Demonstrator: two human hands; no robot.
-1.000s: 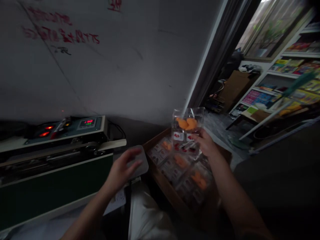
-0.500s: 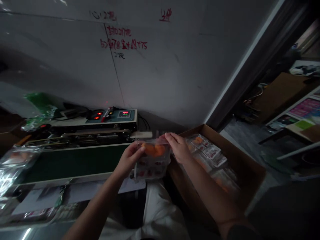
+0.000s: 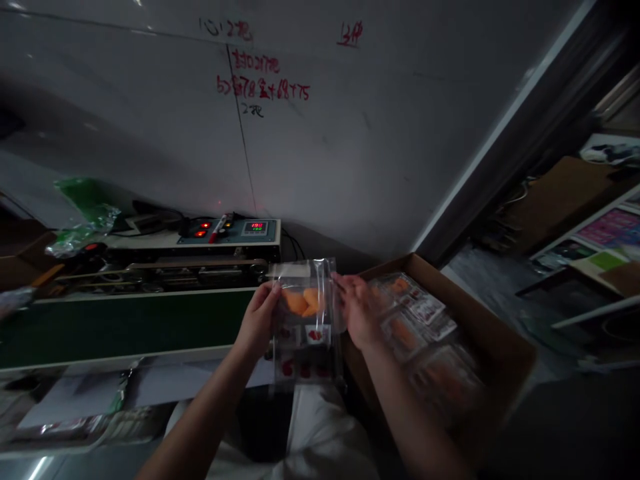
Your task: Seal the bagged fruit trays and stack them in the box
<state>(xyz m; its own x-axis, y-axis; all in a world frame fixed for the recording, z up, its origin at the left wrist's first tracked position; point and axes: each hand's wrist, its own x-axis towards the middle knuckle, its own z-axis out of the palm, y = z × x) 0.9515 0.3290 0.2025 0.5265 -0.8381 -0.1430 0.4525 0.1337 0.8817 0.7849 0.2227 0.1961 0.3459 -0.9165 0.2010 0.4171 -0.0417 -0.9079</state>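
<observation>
A clear plastic bag hangs upright in front of me, holding a tray with orange pieces in its upper part and small dark red pieces lower down. My left hand pinches the bag's left edge near the top, thumb on the front. At the upper right edge is my right hand, its fingers bent in against the plastic and a little blurred. Left of the bag runs a band sealer with a dark green conveyor belt.
At right stands an open cardboard box with several similar filled packs. A red-and-white marker lies on the sealer's panel beside a lit display. Green plastic sits at far left. Papers lie below the belt.
The bag has tipped more upright, so its face shows longer and flatter toward me. My right hand has shifted slightly down and right along its edge. The view has turned slightly left.
</observation>
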